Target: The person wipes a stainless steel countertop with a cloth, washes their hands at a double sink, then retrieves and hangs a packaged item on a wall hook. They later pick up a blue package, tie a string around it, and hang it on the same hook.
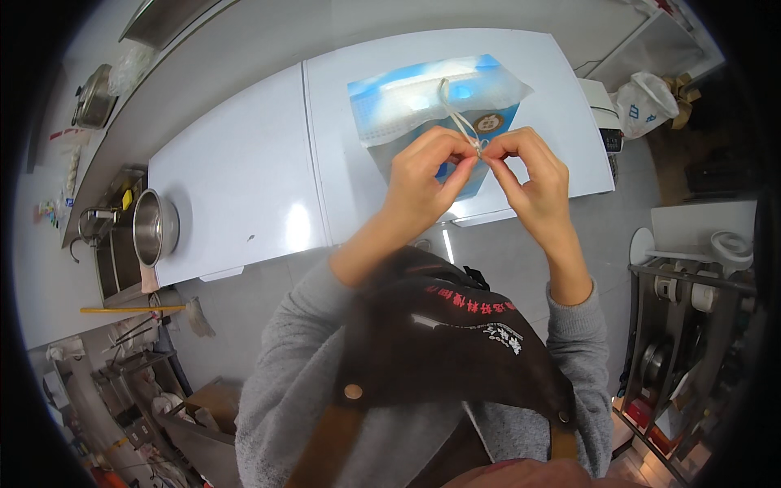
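Observation:
A blue and white printed bag or pack (396,116) with a translucent top stands on the white worktop (244,171). From its top a pale looped cord (459,116) runs towards me. My left hand (430,174) pinches the cord's near end between thumb and forefinger. Right beside it, my right hand (528,177) pinches the same knotted-looking part, and the fingertips of both hands nearly touch. Both hands are above the near side of the pack and hide part of its front. Whether the cord is knotted there is too small to tell.
At the worktop's left end sits a steel bowl (155,227), by a sink with a faucet (94,224). A white plastic bag (645,105) and a small appliance (601,113) are beyond the right end. A metal rack (689,277) stands at right.

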{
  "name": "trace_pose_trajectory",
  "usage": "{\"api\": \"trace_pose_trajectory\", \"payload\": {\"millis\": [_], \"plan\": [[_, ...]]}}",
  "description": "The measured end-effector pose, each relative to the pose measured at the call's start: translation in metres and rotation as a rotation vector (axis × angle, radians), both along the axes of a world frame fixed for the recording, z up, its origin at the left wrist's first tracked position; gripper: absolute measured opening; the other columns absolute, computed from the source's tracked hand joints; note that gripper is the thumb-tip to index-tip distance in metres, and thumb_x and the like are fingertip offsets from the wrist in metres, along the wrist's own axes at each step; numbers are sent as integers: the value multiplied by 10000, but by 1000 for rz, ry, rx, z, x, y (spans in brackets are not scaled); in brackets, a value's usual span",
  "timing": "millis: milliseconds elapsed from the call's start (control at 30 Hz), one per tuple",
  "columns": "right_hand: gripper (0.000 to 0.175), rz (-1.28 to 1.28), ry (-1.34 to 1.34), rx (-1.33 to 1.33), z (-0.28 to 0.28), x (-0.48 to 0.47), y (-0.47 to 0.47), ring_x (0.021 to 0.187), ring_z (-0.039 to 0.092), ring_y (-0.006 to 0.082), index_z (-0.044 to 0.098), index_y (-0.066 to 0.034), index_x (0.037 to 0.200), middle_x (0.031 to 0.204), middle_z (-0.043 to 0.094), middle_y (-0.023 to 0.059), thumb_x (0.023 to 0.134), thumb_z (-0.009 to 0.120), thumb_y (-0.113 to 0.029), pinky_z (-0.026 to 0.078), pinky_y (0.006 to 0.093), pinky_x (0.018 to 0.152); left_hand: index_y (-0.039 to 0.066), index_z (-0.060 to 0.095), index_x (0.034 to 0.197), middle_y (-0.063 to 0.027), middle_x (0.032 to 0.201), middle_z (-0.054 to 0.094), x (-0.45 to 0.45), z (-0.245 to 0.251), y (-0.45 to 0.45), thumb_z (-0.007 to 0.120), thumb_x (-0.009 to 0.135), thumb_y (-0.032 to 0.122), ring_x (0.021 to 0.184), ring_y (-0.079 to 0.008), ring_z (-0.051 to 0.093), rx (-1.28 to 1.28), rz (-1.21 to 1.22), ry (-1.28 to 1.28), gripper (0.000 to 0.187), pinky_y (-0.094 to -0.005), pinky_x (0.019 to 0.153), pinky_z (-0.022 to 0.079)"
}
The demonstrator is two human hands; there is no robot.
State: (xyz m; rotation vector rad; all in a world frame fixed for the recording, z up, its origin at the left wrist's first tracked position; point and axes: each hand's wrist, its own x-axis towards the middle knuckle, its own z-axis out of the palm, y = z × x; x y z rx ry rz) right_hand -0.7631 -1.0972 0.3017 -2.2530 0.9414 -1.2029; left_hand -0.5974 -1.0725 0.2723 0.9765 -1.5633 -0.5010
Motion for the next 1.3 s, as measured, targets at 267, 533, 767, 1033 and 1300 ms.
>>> {"api": "trace_pose_trajectory", "payload": {"millis": [267, 533, 767, 1033, 1300], "plan": [[123, -79, -388, 263, -14, 12, 7, 755, 630, 147, 644, 7, 885, 827, 634, 70, 773, 675, 46, 532, 260, 670, -32, 596, 836, -86, 848, 606, -1, -3, -4, 633, 779, -71, 755, -141, 638, 149, -59, 302, 78, -246, 673, 533], [139, -180, -253, 17, -20, 19, 11, 716, 633, 168, 660, 4, 907, 852, 643, 89, 779, 663, 58, 526, 261, 635, -61, 591, 903, -93, 962, 588, -1, -1, -2, 613, 810, -86, 842, -135, 628, 236, -101, 269, 98, -250, 757, 534], [151, -163, -170, 7, -23, 20, 12, 761, 629, 142, 658, 20, 923, 883, 639, 94, 794, 631, 94, 521, 248, 657, -44, 594, 870, -92, 901, 611, -7, -3, -3, 630, 777, -83, 769, -124, 629, 153, -36, 296, 107, -249, 697, 542], [250, 29, -416, 380, -20, 13, 4, 837, 616, 139, 635, 19, 1064, 936, 626, 75, 816, 639, 49, 531, 253, 701, -61, 570, 947, -78, 987, 575, 4, -3, -2, 583, 855, -62, 893, -135, 617, 316, -91, 297, 93, -251, 792, 523], [191, 126, -385, 740, -15, 10, -16, 819, 577, 82, 635, 5, 1038, 882, 624, 31, 895, 610, -119, 474, 223, 616, -51, 583, 930, -62, 902, 563, 13, 8, 0, 583, 856, -40, 824, -104, 573, 289, -54, 56, 75, -236, 763, 503]]}}
